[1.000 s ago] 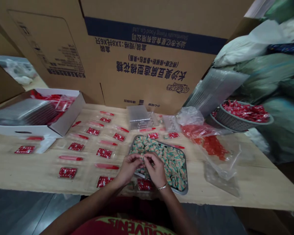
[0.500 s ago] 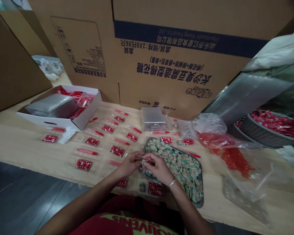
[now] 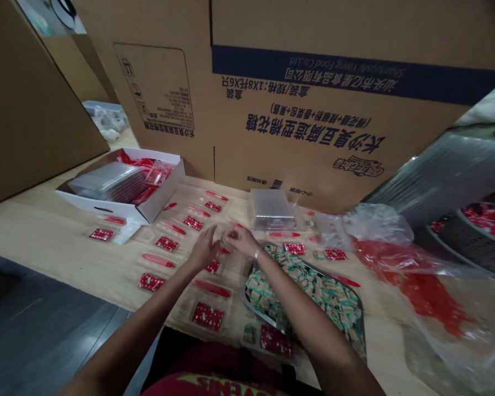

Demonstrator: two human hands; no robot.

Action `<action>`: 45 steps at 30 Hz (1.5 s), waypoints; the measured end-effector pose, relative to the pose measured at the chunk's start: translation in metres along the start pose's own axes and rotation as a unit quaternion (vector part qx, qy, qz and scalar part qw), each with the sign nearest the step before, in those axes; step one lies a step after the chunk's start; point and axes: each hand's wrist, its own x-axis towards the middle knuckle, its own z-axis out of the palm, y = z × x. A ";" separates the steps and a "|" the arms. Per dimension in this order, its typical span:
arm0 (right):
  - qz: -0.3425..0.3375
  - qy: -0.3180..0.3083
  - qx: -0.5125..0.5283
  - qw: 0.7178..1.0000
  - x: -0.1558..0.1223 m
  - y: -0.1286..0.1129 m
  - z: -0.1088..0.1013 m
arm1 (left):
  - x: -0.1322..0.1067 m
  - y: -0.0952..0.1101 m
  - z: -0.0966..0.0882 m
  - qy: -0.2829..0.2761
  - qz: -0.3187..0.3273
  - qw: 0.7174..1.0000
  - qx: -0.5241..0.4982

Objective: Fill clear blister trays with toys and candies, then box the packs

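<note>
My left hand (image 3: 204, 251) and my right hand (image 3: 238, 240) meet over the middle of the wooden table (image 3: 58, 247), just left of a metal tray (image 3: 251, 300) heaped with small green and beige wrapped candies (image 3: 313, 286). Both hands have their fingers pinched together over a clear bag in the rows, on something small I cannot make out. Rows of clear bags, each with a red packet (image 3: 166, 243) and a red stick (image 3: 158, 259), lie under and around the hands. A bag near me holds a red packet (image 3: 208, 315).
A white box (image 3: 148, 206) with clear bags and red items sits back left. A stack of clear bags (image 3: 271, 209) lies behind the hands. Large cardboard cartons (image 3: 313, 82) wall the back. Right: plastic bags with red pieces (image 3: 424, 286) and a grey basket (image 3: 474, 236).
Both hands moved from over the candy tray's near corner forward and left to the rows of bags. The view swung left, so the basket slid to the right edge.
</note>
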 end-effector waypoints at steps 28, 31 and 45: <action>0.145 0.072 -0.234 0.959 -0.143 0.055 -0.093 | 0.028 -0.004 0.007 -0.024 0.183 0.899 0.398; 0.134 0.124 -0.193 0.964 -0.155 0.062 -0.079 | 0.010 0.042 0.042 -0.091 0.251 0.899 0.348; 0.116 0.198 -0.172 0.958 -0.180 0.074 -0.082 | -0.014 0.092 0.099 -0.236 0.191 0.938 0.167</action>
